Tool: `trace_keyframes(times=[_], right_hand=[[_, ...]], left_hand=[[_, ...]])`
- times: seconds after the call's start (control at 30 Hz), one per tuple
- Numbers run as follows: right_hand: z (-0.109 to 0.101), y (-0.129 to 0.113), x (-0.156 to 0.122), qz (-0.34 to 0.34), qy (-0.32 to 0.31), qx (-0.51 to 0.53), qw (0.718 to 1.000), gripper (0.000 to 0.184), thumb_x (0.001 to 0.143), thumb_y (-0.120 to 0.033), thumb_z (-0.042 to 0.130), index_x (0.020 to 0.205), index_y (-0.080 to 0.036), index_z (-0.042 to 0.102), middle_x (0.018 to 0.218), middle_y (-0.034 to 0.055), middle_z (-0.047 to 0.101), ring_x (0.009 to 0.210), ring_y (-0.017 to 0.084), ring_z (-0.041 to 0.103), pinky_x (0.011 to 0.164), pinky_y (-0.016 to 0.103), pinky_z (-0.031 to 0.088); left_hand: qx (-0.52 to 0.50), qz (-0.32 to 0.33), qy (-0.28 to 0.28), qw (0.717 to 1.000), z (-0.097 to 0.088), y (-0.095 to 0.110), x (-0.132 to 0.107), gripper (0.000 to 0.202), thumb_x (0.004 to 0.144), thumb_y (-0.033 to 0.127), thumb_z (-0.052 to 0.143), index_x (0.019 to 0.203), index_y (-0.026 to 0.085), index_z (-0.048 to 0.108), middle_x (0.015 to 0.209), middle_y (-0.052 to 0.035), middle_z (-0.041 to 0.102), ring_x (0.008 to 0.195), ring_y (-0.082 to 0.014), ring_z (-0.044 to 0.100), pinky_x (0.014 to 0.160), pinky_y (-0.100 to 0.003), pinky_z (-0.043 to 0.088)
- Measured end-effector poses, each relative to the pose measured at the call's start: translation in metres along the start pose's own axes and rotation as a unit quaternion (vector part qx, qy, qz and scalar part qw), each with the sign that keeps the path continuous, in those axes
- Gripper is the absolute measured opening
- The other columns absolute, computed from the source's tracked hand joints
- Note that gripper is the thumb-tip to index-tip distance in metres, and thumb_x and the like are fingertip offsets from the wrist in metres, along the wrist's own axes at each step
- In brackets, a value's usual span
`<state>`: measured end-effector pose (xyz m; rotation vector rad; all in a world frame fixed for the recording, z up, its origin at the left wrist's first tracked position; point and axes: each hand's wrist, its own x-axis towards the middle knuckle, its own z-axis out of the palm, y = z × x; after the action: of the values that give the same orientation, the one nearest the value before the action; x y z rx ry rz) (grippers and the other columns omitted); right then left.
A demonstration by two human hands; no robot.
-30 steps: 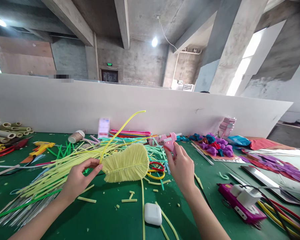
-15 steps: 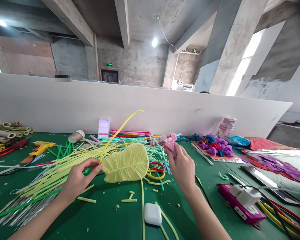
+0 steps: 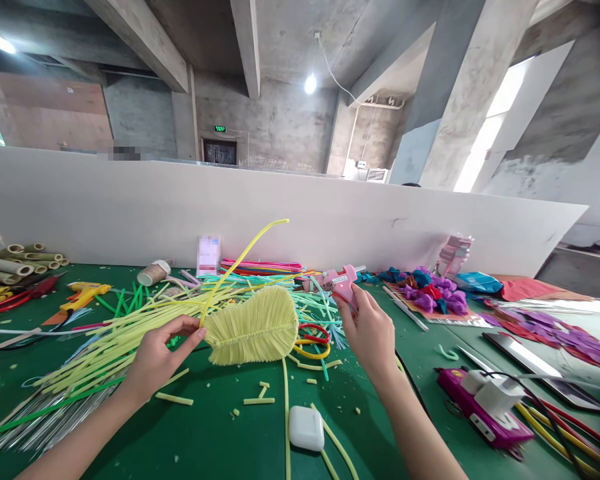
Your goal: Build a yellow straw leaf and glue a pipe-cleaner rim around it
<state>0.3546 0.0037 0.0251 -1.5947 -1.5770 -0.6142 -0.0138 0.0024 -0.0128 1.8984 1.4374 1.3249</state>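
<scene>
- Pinching the narrow end of a yellow fringed leaf shape [image 3: 255,327], the left hand [image 3: 163,357] has thumb and fingertips closed on it.
- The leaf shape is held above the green tabletop [image 3: 220,433], between the two hands: right of the left hand, left of the right.
- Its long axis runs crosswise, tilting up slightly to the right; the broad rounded end points toward the right hand, apart from it. The left hand is nearer, touching it.
- A thin yellow stem [image 3: 240,257] rises from that pinch and arcs up and rightward over the leaf shape.
- The right hand [image 3: 373,333] grasps a pink glue gun [image 3: 346,285] by its handle; the nozzle seems to point left, though clutter behind makes its tip hard to read.
- Loose yellow strips [image 3: 110,343] lie behind the left hand; a white case [image 3: 307,429] rests below the leaf shape.
</scene>
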Motion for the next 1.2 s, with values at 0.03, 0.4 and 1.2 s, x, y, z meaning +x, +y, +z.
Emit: trace_keyframes(times=[0.03, 0.4, 1.2], right_hand=[[0.0, 0.0, 0.0001, -0.001, 0.0, 0.0, 1.0, 0.038, 0.099, -0.042, 0.043, 0.124, -0.017, 0.057, 0.114, 0.0093, 0.07, 0.082, 0.023, 0.068, 0.057, 0.027, 0.039], [0.0004, 0.0015, 0.0007, -0.006, -0.012, -0.002, 1.0, 0.036, 0.098, -0.04, 0.044, 0.122, -0.017, 0.058, 0.117, 0.0086, 0.07, 0.081, 0.023, 0.069, 0.057, 0.028, 0.039], [-0.004, 0.0083, 0.0039, -0.014, -0.049, -0.008, 0.999, 0.037, 0.098, -0.04, 0.042, 0.121, -0.017, 0.059, 0.118, 0.0088, 0.07, 0.08, 0.024, 0.069, 0.058, 0.03, 0.041]], left_hand=[[0.0, 0.0, 0.0, 1.0, 0.0002, -0.0001, -0.0001, 0.035, 0.079, 0.054, 0.067, 0.09, 0.021, 0.069, 0.092, -0.0062, 0.074, 0.089, -0.0254, 0.07, 0.074, -0.028, 0.055], [0.0, 0.005, 0.006, 1.0, 0.0014, 0.0015, 0.0011, 0.035, 0.079, 0.055, 0.067, 0.088, 0.02, 0.069, 0.09, -0.0062, 0.074, 0.087, -0.0249, 0.069, 0.073, -0.028, 0.055], [0.0, -0.001, 0.002, 1.0, 0.0009, -0.0027, 0.0014, 0.033, 0.081, 0.053, 0.067, 0.089, 0.021, 0.068, 0.091, -0.0042, 0.073, 0.089, -0.023, 0.069, 0.075, -0.026, 0.053]])
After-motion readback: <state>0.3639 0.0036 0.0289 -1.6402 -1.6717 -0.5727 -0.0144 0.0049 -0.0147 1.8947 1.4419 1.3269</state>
